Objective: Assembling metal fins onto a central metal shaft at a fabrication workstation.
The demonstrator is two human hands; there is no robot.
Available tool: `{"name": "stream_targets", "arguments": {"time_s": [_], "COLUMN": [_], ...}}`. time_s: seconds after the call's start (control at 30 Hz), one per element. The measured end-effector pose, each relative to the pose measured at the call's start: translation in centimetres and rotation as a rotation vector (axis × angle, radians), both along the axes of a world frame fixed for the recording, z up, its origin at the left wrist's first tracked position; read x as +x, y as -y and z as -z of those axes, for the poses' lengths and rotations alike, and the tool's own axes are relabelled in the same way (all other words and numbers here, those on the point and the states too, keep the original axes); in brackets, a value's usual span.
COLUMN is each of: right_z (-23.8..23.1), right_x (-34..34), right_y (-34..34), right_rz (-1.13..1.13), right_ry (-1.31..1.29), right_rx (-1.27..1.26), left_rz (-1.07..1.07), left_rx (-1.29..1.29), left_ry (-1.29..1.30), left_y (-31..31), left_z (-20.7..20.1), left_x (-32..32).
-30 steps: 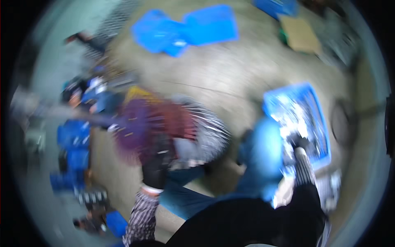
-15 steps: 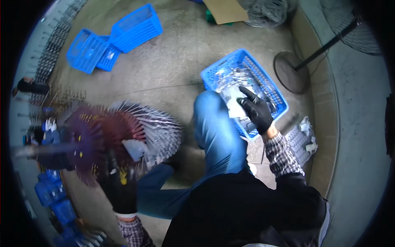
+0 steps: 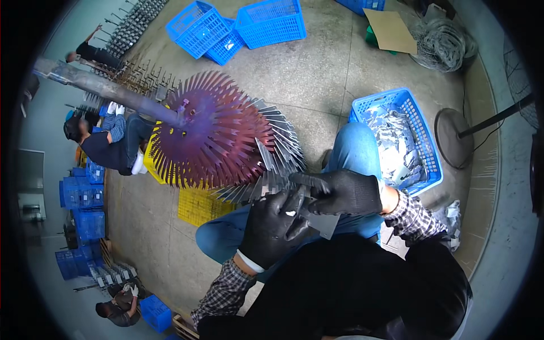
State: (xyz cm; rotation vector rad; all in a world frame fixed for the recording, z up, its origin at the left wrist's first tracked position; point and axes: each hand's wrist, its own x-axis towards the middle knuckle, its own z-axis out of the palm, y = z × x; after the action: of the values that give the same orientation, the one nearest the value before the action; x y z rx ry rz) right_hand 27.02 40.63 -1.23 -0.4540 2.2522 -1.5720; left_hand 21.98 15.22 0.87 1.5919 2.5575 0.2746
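My hands, in black gloves, meet in front of my lap. My right hand (image 3: pixel 348 192) is closed, pinching a flat grey metal plate (image 3: pixel 324 224) that sticks out below its fingers. Curled against the plate's other side, my left hand (image 3: pixel 272 229) also grips it; its fingertips are partly hidden. Just beyond the hands stands a big round rack (image 3: pixel 212 130) with purple-red radiating prongs on a thick metal pole (image 3: pixel 107 90). Grey metal plates (image 3: pixel 283 141) are fanned along its right side. At right, a blue basket (image 3: pixel 433 164) holds many loose shiny plates.
Blue crates (image 3: pixel 272 25) lie at the far side, near cardboard (image 3: pixel 391 31) and a wire coil (image 3: pixel 445 42). A fan stand (image 3: pixel 453 136) is by the right wall. Yellow crates (image 3: pixel 201 207) sit under the rack. Co-workers (image 3: pixel 107 144) and stacked blue crates (image 3: pixel 85 195) are at left.
My right hand has come from the basket to in front of my lap, with a plate. My left hand has moved right from the rack to join it. The view has shifted left.
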Motion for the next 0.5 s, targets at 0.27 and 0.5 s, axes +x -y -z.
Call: {"name": "stream_targets", "arguments": {"time_s": [0.27,0.5], "right_z": [-1.1,-0.3], "right_x": [1.2,4.5], "right_y": [-1.3,3.8], "right_rz": [0.129,0.465], "right_ry": [0.119,-0.146], "right_rx": [-0.358,-0.487], "left_rz": [-0.431,-0.523], "left_rx": [0.482,0.795], "left_ry": [0.878,0.768], "left_y": [0.3,-2.4], "left_z": [-1.0,0.8], "left_x": [1.6,2.6]}}
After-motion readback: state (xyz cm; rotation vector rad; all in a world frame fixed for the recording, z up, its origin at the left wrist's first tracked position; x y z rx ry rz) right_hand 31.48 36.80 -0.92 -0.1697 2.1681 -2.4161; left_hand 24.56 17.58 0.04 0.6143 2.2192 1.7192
